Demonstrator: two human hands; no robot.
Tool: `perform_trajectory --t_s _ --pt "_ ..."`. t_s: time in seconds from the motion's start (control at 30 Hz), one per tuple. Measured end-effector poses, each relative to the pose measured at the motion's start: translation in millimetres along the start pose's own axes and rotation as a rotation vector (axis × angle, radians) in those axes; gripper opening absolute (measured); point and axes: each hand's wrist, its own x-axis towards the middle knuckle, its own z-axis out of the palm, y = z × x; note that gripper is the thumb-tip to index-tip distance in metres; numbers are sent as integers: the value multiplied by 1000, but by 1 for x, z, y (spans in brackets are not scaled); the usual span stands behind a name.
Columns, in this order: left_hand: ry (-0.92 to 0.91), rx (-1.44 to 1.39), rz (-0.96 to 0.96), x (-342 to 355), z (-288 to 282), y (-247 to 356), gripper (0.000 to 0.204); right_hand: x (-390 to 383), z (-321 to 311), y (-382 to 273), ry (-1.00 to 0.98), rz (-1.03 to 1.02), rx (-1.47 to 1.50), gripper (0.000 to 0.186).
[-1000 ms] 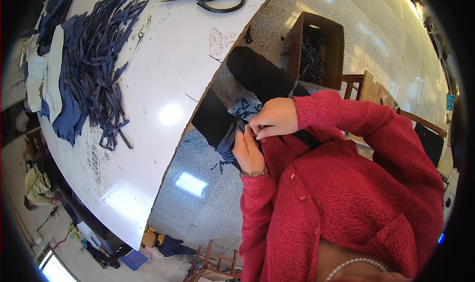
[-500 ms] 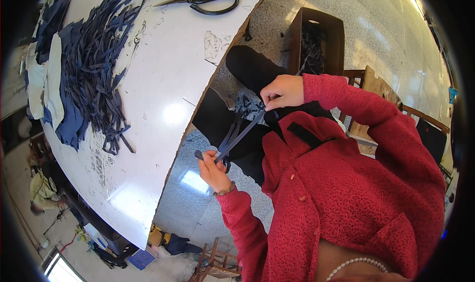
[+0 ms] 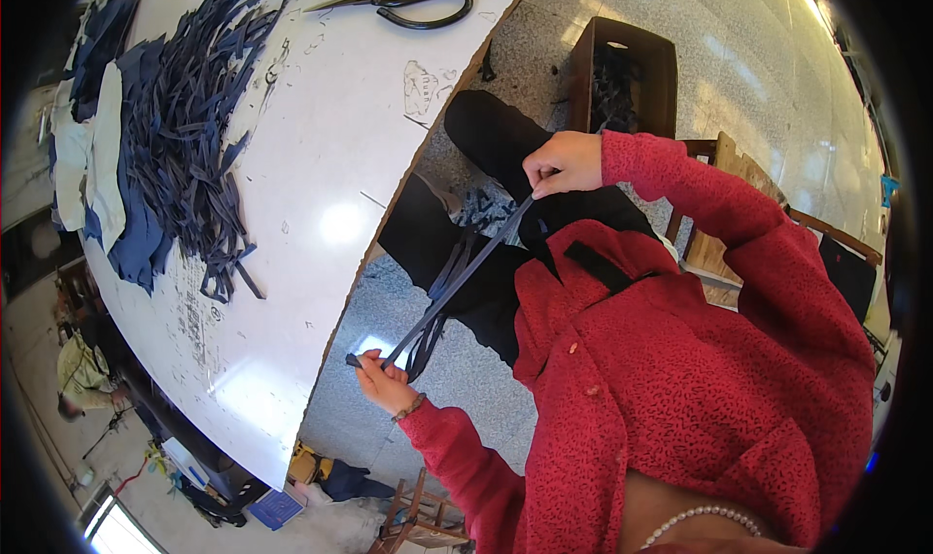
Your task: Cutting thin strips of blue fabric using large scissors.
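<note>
A narrow dark blue-grey fabric strip is stretched straight between my two hands, above my lap. My left hand is closed on its lower end, and a short dark tip pokes out past the fingers. At the upper end my right hand pinches the strip between thumb and fingers. More loose strips hang down beside my left hand and over my thigh. On the white table lies a large tangled heap of similar strips, apart from both hands.
Black-handled scissors lie on the white table, whose rough edge runs beside my knees. A brown cardboard box with dark scraps stands on the speckled floor. A wooden chair is at my right. Another person is at far left.
My left hand has moved down and left, and my right hand slightly up and right. The strip between them now shows a longer, straighter stretch.
</note>
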Motion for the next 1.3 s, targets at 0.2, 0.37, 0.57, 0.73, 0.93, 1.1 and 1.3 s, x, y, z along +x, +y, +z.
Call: perform_trajectory --t_s 0.2,0.37,0.57,0.73,0.93,1.1,1.3 --pt "146 -44 23 27 -61 -21 27 -1 -8 1 8 10 -14 20" --pt "291 -18 14 53 -129 -41 29 -5 -21 2 48 17 -31 20" --pt "426 28 -19 68 -193 -63 29 -6 -27 4 65 58 -38 20" --pt "489 -24 -3 77 -225 -78 28 -1 -28 10 99 41 -81 19" --pt "502 12 77 82 -247 -94 28 2 -33 17 102 70 -152 18" --pt "550 276 175 91 -280 -112 32 1 -36 24 117 91 -181 19" --pt "671 436 144 91 -344 -119 36 1 -42 32 129 86 -222 19"
